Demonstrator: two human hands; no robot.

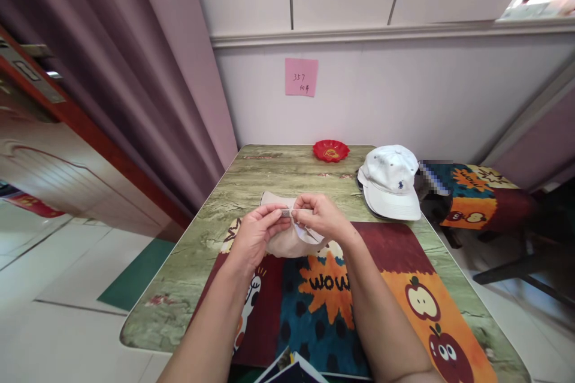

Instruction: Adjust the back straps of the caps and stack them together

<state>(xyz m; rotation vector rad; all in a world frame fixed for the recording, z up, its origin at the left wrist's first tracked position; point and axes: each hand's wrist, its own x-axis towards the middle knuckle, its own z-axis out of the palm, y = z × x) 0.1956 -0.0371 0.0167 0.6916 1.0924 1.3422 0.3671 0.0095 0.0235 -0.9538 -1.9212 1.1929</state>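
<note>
A light beige cap (290, 245) rests in front of me on the colourful mat, with its back opening towards me. My left hand (258, 230) pinches one side of its back strap, where a small metallic-looking buckle (286, 212) shows between the fingertips. From the other side, my right hand (326, 215) pinches the strap close to that buckle. Both hands are closed and nearly meet. Fingers cover part of the strap, and whether it is threaded through the buckle I cannot tell.
At the right edge of the table (215, 191), a white cap (390, 176) sits on darker headwear. A red scalloped dish (331, 151) stands near the wall. The printed mat (323, 305) lies under my arms, with papers (291, 368) at its near edge. A stool (471, 197) is on the right.
</note>
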